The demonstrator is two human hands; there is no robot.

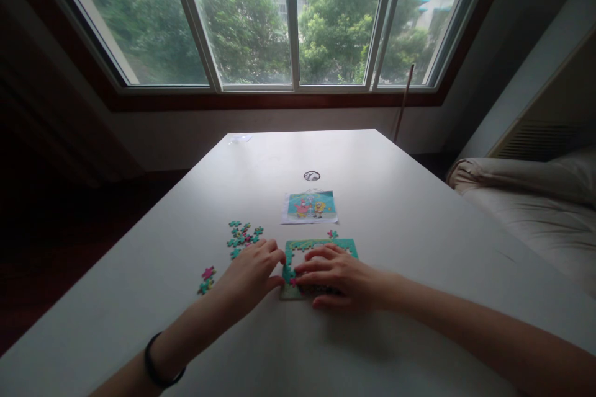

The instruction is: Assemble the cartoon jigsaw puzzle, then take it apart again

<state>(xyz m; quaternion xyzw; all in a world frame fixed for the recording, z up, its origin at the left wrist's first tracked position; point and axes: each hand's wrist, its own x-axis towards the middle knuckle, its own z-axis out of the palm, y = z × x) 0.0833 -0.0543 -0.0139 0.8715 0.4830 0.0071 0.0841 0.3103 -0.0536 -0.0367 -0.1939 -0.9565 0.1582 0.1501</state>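
A small teal jigsaw puzzle frame (321,245) lies on the white table (382,198), partly filled. My right hand (338,276) lies flat over its lower part, fingers stretched leftward. My left hand (254,273) rests at the frame's left edge with fingers curled, thumb and fingertips pressed toward a piece at that edge. What the left fingers pinch is too small to name. A black band circles my left wrist.
Loose teal and pink pieces (243,237) lie left of the frame, a few more pieces (206,279) nearer the left arm. A printed reference picture (310,207) sits behind the frame. A round cable hole (311,175) is farther back. A beige cushion (526,192) is at right.
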